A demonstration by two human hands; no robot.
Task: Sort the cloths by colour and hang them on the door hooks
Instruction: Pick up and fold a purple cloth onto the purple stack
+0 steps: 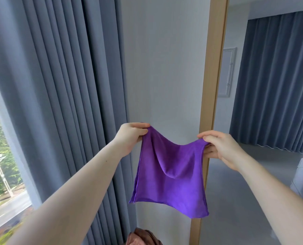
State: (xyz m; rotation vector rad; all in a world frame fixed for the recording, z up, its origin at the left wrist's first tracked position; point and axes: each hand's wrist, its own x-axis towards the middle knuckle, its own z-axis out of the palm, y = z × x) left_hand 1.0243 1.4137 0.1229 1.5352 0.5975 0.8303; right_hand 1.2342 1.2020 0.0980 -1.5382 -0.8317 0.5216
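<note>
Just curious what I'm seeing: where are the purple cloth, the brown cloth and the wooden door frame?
purple cloth [172, 183], head view, its hanging middle.
brown cloth [143, 238], head view, its bunched top.
wooden door frame [215, 68], head view, its upright face.

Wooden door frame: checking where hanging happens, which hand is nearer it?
Right. The right hand overlaps the wooden door frame, pinching the purple cloth; the left hand pinches its other corner, further left, before the wall.
</note>
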